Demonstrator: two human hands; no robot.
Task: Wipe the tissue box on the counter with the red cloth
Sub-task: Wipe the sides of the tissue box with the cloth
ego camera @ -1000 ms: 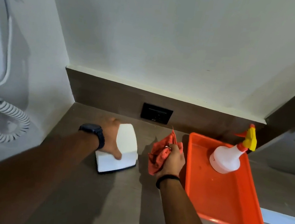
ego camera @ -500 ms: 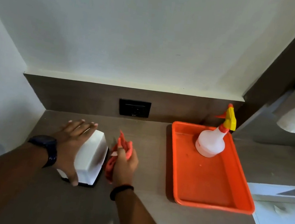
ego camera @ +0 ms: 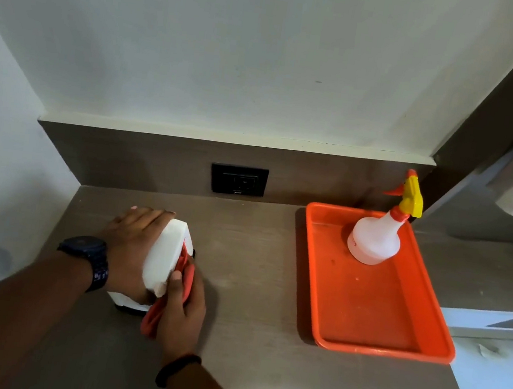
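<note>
A white tissue box (ego camera: 166,256) with a dark base sits on the brown counter (ego camera: 255,275), left of centre. My left hand (ego camera: 132,243), with a dark watch on the wrist, lies over the box's left side and top and grips it. My right hand (ego camera: 182,311) holds the bunched red cloth (ego camera: 185,277) and presses it against the box's right side. The cloth hides part of that side and the hand hides much of the cloth.
An orange tray (ego camera: 373,309) lies to the right with a white spray bottle (ego camera: 376,238) that has a yellow and red trigger at its far end. A black wall socket (ego camera: 239,180) sits in the backsplash. The counter's edge runs at the far right beside a white surface (ego camera: 490,384).
The view has swung right and down. My right hand has brought the red cloth from beside the box onto its right side. My left hand keeps its grip on the box.
</note>
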